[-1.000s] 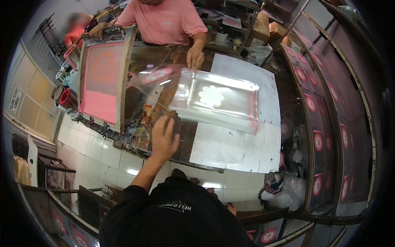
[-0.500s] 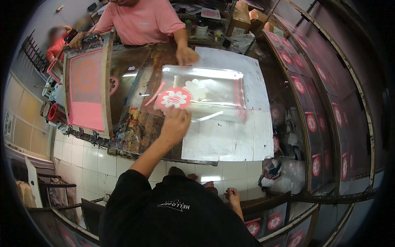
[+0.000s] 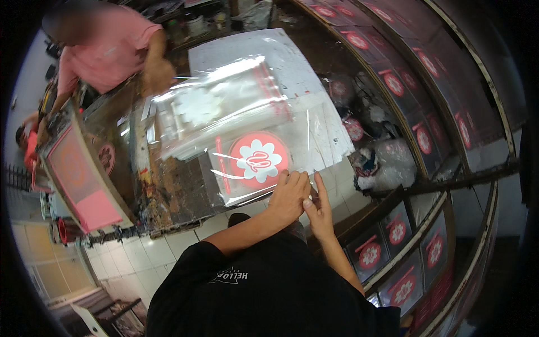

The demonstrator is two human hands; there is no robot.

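Printed bag: a clear plastic bag with a round red print and a white flower shape in it (image 3: 255, 163) lies flat on the desk, at the near edge, in front of the person.
Left hand: the left hand (image 3: 287, 196) rests on the near right corner of the printed bag, fingers bent and closed down on the plastic edge, gripping it.
Right hand: the right hand (image 3: 320, 209) sits just right of the left hand, touching it, open with fingers stretched out straight toward the bag's corner; whether it touches the plastic I cannot tell.
Stack: a pile of clear plastic bags with a white flower print (image 3: 222, 109) lies just beyond the printed bag, overlapping its far edge.
Desk: the paint-stained desk (image 3: 174, 196) carries both, with a white sheet (image 3: 303, 73) under them.
Screen frame: a pink mesh printing frame in a wooden border (image 3: 78, 180) stands tilted, left of the printed bag.
Co-worker: a person in a pink shirt (image 3: 106, 48) stands at the far left side of the desk, one hand (image 3: 157, 76) at the stack's far corner.
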